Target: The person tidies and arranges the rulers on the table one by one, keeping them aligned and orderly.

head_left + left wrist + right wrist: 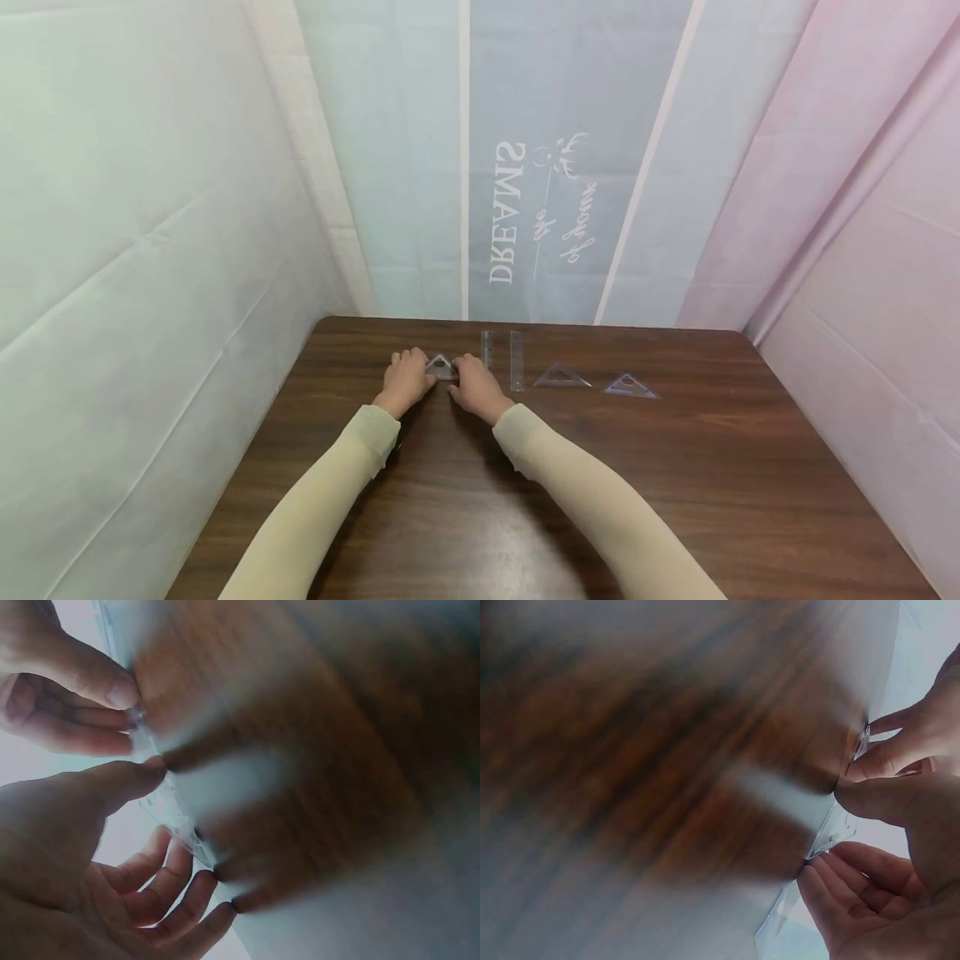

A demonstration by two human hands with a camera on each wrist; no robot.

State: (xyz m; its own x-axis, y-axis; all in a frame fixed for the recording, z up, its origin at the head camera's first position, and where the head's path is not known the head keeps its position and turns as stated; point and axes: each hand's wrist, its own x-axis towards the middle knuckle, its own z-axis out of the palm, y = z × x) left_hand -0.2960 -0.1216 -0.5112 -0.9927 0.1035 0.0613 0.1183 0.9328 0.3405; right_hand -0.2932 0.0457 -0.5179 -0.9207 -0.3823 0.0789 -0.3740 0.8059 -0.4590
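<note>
A small clear plastic set square (444, 376) lies on the far part of the wooden table, between both hands. My left hand (405, 379) holds its left end, with the thumb at the near edge and the fingers curled round the far side in the left wrist view. At the opposite end my right hand (477, 385) pinches it between thumb and fingers. The right wrist view shows the set square (835, 829) low against the tabletop, both thumbs at its near edge. Parts of its corners are hidden behind the fingers.
Just right of the right hand, a short clear ruler (487, 339) and a wider clear ruler (517, 360) stand lengthwise. Farther right lie a clear set square (564, 383) and a bluish one (630, 392). Cloth hangings (390, 167) surround the brown table (675, 467).
</note>
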